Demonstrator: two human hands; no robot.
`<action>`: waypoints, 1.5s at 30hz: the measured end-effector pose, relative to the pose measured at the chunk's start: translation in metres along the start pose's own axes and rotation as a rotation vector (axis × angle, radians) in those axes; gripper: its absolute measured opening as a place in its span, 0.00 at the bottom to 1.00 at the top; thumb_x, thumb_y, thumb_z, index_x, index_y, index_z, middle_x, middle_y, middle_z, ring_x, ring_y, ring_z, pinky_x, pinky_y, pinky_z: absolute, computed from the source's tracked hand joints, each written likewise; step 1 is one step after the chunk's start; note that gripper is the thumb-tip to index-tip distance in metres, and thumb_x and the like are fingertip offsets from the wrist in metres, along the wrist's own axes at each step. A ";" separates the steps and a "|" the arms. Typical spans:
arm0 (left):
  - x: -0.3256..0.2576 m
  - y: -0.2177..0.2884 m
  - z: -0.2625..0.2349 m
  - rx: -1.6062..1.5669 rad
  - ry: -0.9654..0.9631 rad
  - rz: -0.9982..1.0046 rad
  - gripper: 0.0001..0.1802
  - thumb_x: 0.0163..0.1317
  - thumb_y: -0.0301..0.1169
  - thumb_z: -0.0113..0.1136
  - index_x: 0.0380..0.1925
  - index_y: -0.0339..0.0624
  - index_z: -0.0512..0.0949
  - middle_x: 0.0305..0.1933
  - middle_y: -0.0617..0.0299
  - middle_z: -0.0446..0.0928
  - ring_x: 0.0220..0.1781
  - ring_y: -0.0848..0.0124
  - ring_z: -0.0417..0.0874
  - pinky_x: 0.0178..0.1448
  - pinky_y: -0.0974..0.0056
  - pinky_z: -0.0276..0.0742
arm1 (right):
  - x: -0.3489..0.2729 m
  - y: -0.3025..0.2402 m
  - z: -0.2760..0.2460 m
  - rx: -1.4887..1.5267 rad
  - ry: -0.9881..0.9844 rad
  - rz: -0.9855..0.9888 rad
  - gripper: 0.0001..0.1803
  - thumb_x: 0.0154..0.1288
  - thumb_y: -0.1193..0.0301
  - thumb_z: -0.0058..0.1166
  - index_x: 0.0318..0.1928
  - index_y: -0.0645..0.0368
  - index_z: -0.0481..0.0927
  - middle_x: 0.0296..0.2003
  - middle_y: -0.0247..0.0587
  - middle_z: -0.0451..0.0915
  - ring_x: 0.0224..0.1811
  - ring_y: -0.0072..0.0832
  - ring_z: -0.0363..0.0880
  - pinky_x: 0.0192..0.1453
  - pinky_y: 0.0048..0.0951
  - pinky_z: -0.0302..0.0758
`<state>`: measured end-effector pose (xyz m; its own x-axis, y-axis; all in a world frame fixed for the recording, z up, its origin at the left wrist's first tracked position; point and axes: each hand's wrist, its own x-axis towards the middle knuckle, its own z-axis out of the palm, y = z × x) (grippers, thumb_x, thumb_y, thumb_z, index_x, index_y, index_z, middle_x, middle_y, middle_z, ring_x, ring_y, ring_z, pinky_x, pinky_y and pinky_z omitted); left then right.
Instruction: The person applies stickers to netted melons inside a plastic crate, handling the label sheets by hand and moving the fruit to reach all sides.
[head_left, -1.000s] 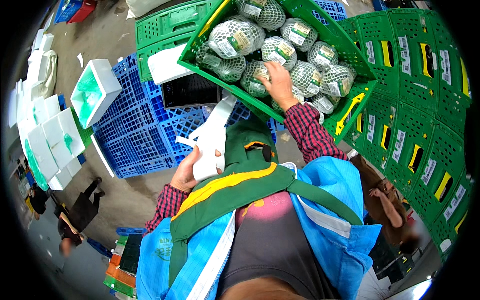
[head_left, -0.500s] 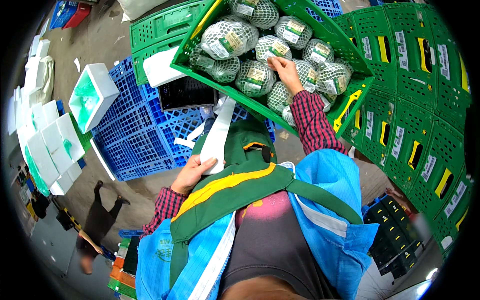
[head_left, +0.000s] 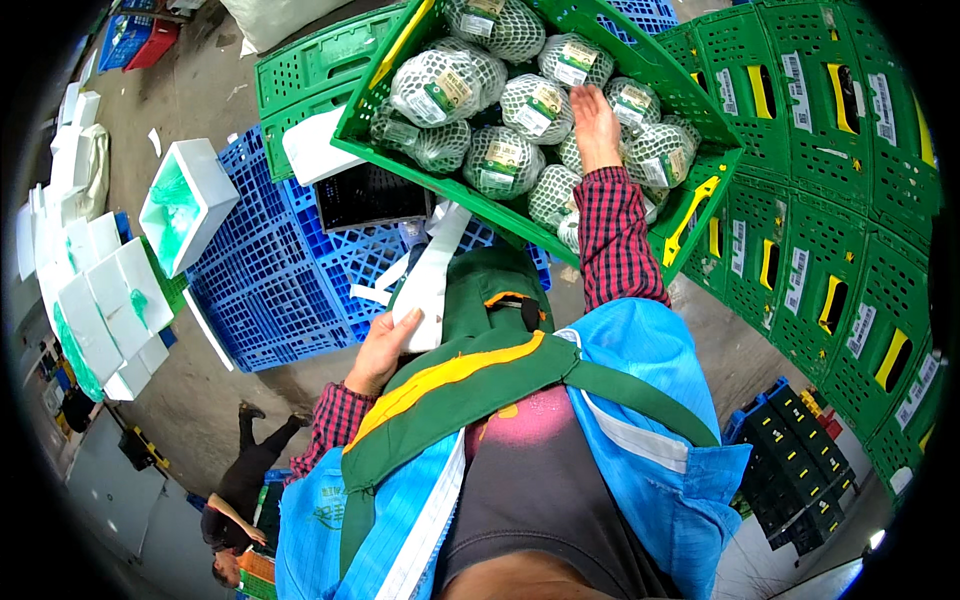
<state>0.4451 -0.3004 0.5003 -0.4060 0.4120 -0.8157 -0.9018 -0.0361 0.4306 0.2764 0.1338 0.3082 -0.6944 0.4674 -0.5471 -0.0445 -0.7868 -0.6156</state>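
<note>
My right hand (head_left: pixel 596 122) is stretched over a green crate (head_left: pixel 720 160), its fingers straight and touching or just above the netted fruit there. Inside sit several round, greenish fruits (head_left: pixel 504 163) in white foam nets, most with a printed label on top; their exact kind I cannot tell. My left hand (head_left: pixel 378 350) is low in front of my green apron (head_left: pixel 490 310), thumb and fingers pinching a long white paper strip (head_left: pixel 438 265). The strip runs up toward the near edge of the crate, and its upper end is partly hidden under it.
Stacked green crates (head_left: pixel 800 190) with yellow handles line the right. Blue pallets (head_left: pixel 265 270) lie at the left, with a black crate (head_left: pixel 370 195) on them. White foam boxes (head_left: pixel 200 205) stand further left. A person (head_left: pixel 245 490) in dark clothes is at the lower left.
My right hand has gone from pinching at a fruit's label to lying with fingers extended, slightly further up the crate. My left hand keeps the strip. The person at lower left has moved.
</note>
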 end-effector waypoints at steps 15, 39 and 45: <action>0.028 0.015 0.014 -0.285 0.252 0.206 0.19 0.71 0.41 0.49 0.49 0.36 0.77 0.46 0.61 0.79 0.45 0.71 0.80 0.51 0.67 0.75 | -0.302 0.053 0.102 -1.127 -1.243 -0.112 0.13 0.55 0.74 0.59 0.43 0.57 0.80 0.30 0.47 0.81 0.34 0.45 0.81 0.39 0.39 0.76; 0.055 -0.004 0.020 0.210 0.161 0.557 0.38 0.60 0.19 0.58 0.69 0.40 0.54 0.59 0.54 0.69 0.58 0.70 0.73 0.59 0.65 0.72 | -0.274 0.063 0.084 -0.913 -0.681 0.207 0.05 0.61 0.77 0.53 0.37 0.64 0.78 0.32 0.35 0.76 0.28 0.18 0.76 0.33 0.22 0.74; 0.092 -0.015 0.007 0.089 0.067 0.307 0.11 0.67 0.30 0.56 0.45 0.35 0.76 0.39 0.64 0.80 0.41 0.79 0.79 0.47 0.73 0.75 | -0.255 0.045 0.078 -1.200 -0.860 0.153 0.11 0.62 0.75 0.55 0.45 0.63 0.79 0.34 0.38 0.82 0.29 0.20 0.80 0.34 0.23 0.76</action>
<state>0.4221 -0.2555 0.4218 -0.6682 0.3335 -0.6651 -0.7207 -0.0681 0.6899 0.3957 -0.0528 0.4643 -0.8581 -0.2998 -0.4168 0.3746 0.1895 -0.9076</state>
